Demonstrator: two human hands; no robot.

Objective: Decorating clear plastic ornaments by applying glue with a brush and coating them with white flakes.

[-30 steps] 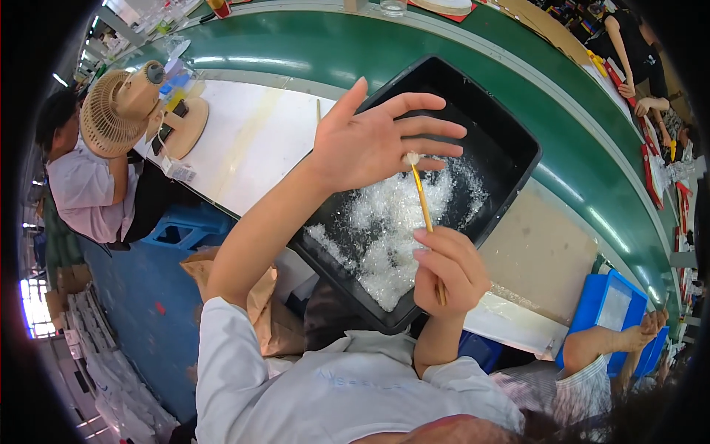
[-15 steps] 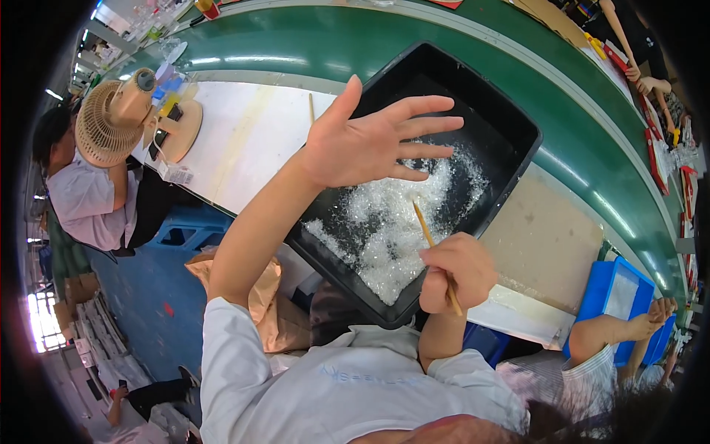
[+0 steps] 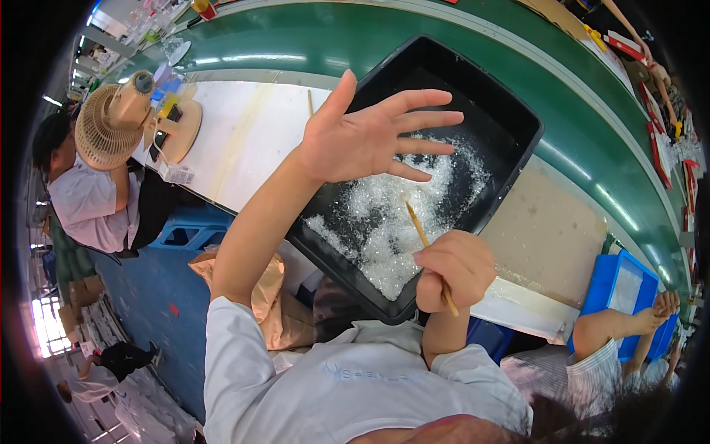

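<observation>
A black rectangular tray (image 3: pixel 510 111) lies slantwise before me, with a heap of clear, glittering small pieces (image 3: pixel 384 244) spread over its near half. Above it my left hand (image 3: pixel 370 140) is held out with fingers spread, holding nothing. At the tray's near right edge, my right hand (image 3: pixel 456 270) is closed around a thin wooden stick (image 3: pixel 418 226). The stick's narrow tip points into the tray over the clear pieces; whether it touches them I cannot tell. Its other end pokes out below my fist.
To the left a beige fan (image 3: pixel 111 126) stands on the white tabletop (image 3: pixel 244 126), with a seated person behind it. Another thin stick (image 3: pixel 310 102) lies by the tray. A green conveyor belt (image 3: pixel 296 48) runs beyond. At right are a brown board (image 3: pixel 547 229) and blue bin (image 3: pixel 614 296).
The stick and my right hand have shifted slightly up and left. My left hand stays spread, slightly higher. A person at lower left has moved.
</observation>
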